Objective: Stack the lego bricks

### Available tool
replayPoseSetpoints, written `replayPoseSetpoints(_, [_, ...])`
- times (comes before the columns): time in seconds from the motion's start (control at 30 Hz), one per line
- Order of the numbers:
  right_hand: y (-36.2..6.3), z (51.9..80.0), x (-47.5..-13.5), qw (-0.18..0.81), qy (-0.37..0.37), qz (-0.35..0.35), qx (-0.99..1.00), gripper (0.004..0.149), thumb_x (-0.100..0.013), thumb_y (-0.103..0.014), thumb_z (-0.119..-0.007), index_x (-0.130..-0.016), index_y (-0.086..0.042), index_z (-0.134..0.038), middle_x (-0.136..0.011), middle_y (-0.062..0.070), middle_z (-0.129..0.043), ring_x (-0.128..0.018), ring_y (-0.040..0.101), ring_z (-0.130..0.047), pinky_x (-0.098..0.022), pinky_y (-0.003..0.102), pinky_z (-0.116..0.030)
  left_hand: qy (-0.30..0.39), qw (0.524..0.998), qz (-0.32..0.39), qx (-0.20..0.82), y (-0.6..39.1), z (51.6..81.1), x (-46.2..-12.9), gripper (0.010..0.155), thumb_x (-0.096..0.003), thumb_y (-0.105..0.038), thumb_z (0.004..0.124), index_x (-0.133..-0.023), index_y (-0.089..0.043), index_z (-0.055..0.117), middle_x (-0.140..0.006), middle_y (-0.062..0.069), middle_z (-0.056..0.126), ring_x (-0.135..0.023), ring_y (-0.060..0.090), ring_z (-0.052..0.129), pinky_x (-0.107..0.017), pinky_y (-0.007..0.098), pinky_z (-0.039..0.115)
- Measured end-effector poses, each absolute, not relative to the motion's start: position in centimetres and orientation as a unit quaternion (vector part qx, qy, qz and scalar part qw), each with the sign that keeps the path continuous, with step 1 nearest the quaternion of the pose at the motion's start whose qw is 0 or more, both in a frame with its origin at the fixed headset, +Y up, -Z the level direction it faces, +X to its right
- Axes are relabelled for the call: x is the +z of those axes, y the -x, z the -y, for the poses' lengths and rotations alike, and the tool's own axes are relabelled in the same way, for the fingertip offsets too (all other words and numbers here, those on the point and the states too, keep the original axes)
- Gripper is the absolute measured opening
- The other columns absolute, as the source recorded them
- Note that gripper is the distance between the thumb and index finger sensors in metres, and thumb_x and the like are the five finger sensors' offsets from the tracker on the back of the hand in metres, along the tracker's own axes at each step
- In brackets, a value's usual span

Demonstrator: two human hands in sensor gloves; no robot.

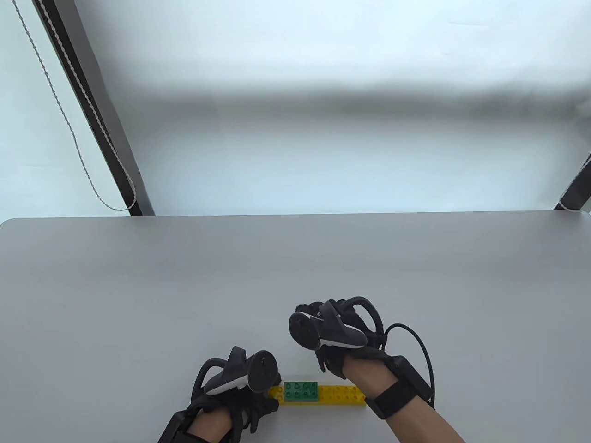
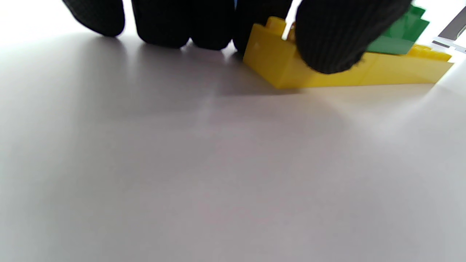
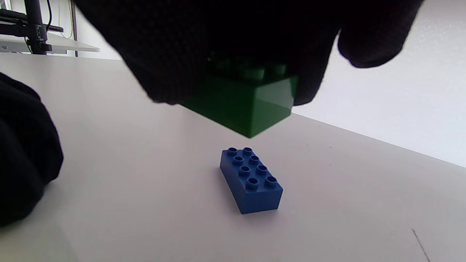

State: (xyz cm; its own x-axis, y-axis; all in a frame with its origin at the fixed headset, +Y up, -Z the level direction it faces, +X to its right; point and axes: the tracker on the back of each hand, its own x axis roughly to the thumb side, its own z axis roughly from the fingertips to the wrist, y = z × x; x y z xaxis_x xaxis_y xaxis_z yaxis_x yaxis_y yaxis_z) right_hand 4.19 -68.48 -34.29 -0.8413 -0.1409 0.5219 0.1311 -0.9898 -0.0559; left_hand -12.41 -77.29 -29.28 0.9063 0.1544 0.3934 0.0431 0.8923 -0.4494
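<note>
Nearest the table's front edge, the left hand (image 1: 231, 397) presses on the left end of a long yellow brick (image 1: 341, 396), one finger (image 2: 331, 40) on its studs and near side and the others bunched on the table (image 1: 138, 300) behind that end. That brick lies flat with its long axis running left to right, parallel to the front edge, and a green brick (image 1: 301, 391) sits on top of it, aligned the same way, toward the left half; the yellow studs to the right of it are bare.

Just beyond the yellow brick's right end, the right hand (image 1: 344, 341) is raised off the table and grips a second green brick (image 3: 247, 105) from above, studs up, fingers closed down over its top and sides. Below and past it, a single blue brick (image 3: 251, 180) lies flat on the table, studs up, its long axis angled away from the wrist camera; it is hidden under the hand in the table view.

In all: one yellow, two green, one blue. Farther back, the table runs bare to its far edge, and widely to the left and right.
</note>
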Motion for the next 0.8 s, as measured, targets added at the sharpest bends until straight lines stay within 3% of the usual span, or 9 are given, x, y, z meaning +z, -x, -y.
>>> replayPoseSetpoints(0.8, [-7.9, 71.6, -27.8, 0.048, 0.309, 0.049, -0.949, 0.067, -0.029, -0.034, -0.096, -0.089, -0.015, -0.072, -0.084, 0.01, -0.09, -0.067, 0.034, -0.098, -0.054, 0.059, -0.078, 0.23, 0.949, 0.214, 0.03, 12.4, 77.3, -29.2, 0.064, -0.0379, -0.055, 0.08, -0.095, -0.032, 0.063, -0.104, 0.003, 0.06, -0.091, 0.029, 0.062, -0.07, 0.06, 0.057])
